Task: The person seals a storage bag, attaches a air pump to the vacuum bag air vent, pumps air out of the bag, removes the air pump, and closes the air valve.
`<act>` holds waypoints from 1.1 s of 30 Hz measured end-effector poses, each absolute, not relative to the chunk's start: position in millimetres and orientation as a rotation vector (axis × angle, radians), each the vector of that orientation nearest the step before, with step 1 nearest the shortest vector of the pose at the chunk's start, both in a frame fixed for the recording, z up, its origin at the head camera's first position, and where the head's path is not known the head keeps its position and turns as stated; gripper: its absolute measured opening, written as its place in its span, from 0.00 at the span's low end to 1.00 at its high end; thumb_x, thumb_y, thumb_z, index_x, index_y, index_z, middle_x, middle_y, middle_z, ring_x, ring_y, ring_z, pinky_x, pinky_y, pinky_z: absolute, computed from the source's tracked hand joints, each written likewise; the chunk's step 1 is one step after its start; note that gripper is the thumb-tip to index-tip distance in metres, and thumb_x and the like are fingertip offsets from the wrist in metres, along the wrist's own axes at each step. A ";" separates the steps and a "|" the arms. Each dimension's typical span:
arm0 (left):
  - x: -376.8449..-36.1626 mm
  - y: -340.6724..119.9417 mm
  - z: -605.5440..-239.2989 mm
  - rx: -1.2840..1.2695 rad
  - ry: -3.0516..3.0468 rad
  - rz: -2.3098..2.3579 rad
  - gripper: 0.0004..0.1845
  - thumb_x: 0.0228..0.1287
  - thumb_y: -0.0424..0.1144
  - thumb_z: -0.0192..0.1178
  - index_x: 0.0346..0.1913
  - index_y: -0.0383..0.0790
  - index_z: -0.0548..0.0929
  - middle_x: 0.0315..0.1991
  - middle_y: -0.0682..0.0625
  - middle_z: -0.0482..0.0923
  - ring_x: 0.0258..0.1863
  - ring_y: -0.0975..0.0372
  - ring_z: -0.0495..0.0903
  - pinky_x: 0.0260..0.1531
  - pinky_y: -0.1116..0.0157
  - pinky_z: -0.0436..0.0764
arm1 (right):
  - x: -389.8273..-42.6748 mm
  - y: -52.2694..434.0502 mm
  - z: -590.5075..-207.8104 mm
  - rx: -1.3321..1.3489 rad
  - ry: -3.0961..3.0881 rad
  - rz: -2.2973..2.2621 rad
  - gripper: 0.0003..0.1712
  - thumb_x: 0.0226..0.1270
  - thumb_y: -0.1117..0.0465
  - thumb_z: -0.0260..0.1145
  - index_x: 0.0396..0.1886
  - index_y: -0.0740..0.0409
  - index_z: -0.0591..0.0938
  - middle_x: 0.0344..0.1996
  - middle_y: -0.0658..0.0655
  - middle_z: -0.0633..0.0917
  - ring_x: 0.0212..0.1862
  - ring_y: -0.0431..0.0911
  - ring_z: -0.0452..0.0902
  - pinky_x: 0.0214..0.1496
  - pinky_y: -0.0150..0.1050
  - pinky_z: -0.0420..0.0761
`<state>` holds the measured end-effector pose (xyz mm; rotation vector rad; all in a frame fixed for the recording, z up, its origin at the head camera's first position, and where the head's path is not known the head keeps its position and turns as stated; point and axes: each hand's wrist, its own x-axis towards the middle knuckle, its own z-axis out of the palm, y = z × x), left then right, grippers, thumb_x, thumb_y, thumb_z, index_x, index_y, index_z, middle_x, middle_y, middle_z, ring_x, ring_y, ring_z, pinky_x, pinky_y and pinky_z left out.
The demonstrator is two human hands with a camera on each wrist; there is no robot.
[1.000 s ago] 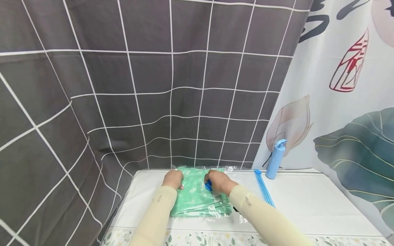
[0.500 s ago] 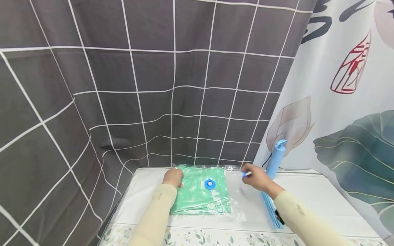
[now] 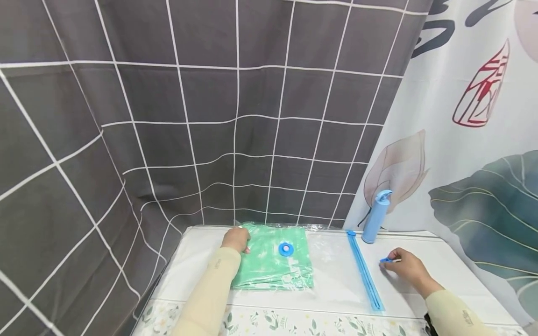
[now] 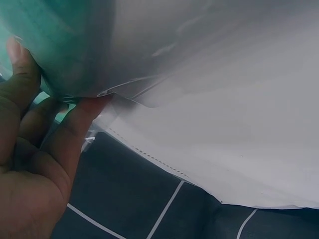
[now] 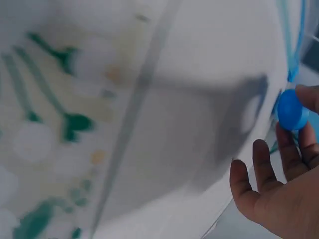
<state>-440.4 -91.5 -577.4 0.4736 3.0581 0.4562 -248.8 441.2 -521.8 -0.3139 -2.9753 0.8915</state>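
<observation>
A clear vacuum storage bag [image 3: 332, 261] lies on the table with folded green cloth [image 3: 265, 266] inside its left part. My left hand [image 3: 237, 240] pinches the bag's left edge, thumb on top and fingers beneath, as the left wrist view shows. On the bag's top sits a round blue valve [image 3: 286, 249] with its pale centre exposed. Right of the bag, above the white tabletop, my right hand [image 3: 407, 268] pinches a round blue valve cap [image 5: 292, 109] between thumb and fingers. A blue zip seal [image 3: 364, 270] runs along the bag's right end.
A light blue hand pump [image 3: 376, 217] stands upright at the back right of the white table [image 3: 441, 261]. Behind the table hangs a dark grid-patterned curtain [image 3: 256, 140]. Floral cloth [image 3: 294, 322] covers the front edge.
My right hand has lifted the blue cap off the valve and carried it right, past the zip seal. The left hand keeps its hold on the bag's left edge.
</observation>
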 end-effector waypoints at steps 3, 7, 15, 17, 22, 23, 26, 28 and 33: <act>-443.7 -89.5 -581.1 0.458 3.058 0.460 0.30 0.48 0.46 0.82 0.57 0.42 0.96 0.58 0.42 0.95 0.64 0.42 0.90 0.74 0.41 0.86 | -246.2 436.7 -526.6 -0.296 -3.017 0.845 0.16 0.71 0.58 0.78 0.43 0.63 0.79 0.43 0.66 0.89 0.47 0.58 0.85 0.49 0.53 0.86; -448.5 -90.5 -583.8 0.493 3.080 0.440 0.31 0.49 0.47 0.81 0.59 0.42 0.95 0.60 0.42 0.95 0.64 0.42 0.91 0.74 0.41 0.86 | -248.0 425.8 -526.4 -0.334 -3.023 0.738 0.16 0.70 0.59 0.79 0.40 0.61 0.79 0.35 0.59 0.85 0.41 0.52 0.78 0.43 0.48 0.79; -443.2 -90.1 -585.4 0.408 3.035 0.451 0.33 0.51 0.47 0.80 0.64 0.43 0.93 0.65 0.43 0.93 0.70 0.41 0.87 0.78 0.42 0.83 | -252.4 421.4 -527.1 -0.417 -3.055 0.743 0.19 0.69 0.58 0.80 0.44 0.64 0.80 0.41 0.66 0.87 0.45 0.58 0.81 0.53 0.62 0.84; -440.1 -90.4 -585.3 0.391 3.031 0.465 0.33 0.54 0.47 0.78 0.65 0.43 0.93 0.66 0.43 0.92 0.71 0.41 0.87 0.79 0.41 0.83 | -253.9 422.2 -528.3 -0.401 -3.066 0.765 0.21 0.70 0.57 0.80 0.46 0.67 0.80 0.44 0.69 0.88 0.46 0.60 0.82 0.55 0.65 0.84; -434.1 -89.0 -580.5 0.375 3.030 0.530 0.30 0.57 0.44 0.77 0.65 0.43 0.92 0.67 0.42 0.91 0.71 0.40 0.87 0.79 0.40 0.82 | -267.0 428.4 -515.3 -0.387 -3.044 0.845 0.35 0.77 0.53 0.75 0.63 0.80 0.74 0.60 0.84 0.81 0.57 0.74 0.82 0.63 0.70 0.85; -432.7 -88.7 -579.1 0.370 3.026 0.543 0.30 0.57 0.44 0.77 0.65 0.43 0.92 0.67 0.42 0.91 0.71 0.40 0.86 0.80 0.40 0.81 | -271.3 429.2 -510.1 -0.411 -3.019 0.885 0.39 0.79 0.52 0.72 0.68 0.83 0.70 0.64 0.86 0.78 0.61 0.77 0.80 0.66 0.72 0.84; -427.6 -87.9 -574.2 0.361 3.013 0.596 0.30 0.57 0.43 0.77 0.65 0.42 0.93 0.67 0.41 0.91 0.71 0.39 0.86 0.80 0.40 0.81 | -286.0 430.0 -495.0 -0.510 -2.903 1.053 0.51 0.83 0.52 0.67 0.83 0.84 0.54 0.78 0.88 0.65 0.76 0.83 0.68 0.78 0.76 0.77; -425.0 -87.8 -571.4 0.365 3.018 0.578 0.29 0.57 0.44 0.77 0.64 0.43 0.93 0.66 0.41 0.92 0.69 0.39 0.87 0.78 0.39 0.82 | -296.9 429.4 -486.3 -0.573 -2.807 1.198 0.56 0.84 0.52 0.65 0.88 0.80 0.43 0.85 0.87 0.56 0.83 0.84 0.58 0.85 0.77 0.69; -424.0 -89.2 -572.2 0.319 3.004 0.567 0.30 0.57 0.45 0.77 0.65 0.46 0.93 0.66 0.43 0.91 0.69 0.41 0.87 0.77 0.39 0.83 | -319.1 426.1 -474.9 -0.603 -2.607 1.459 0.60 0.86 0.56 0.63 0.91 0.71 0.30 0.92 0.79 0.38 0.90 0.82 0.42 0.90 0.78 0.57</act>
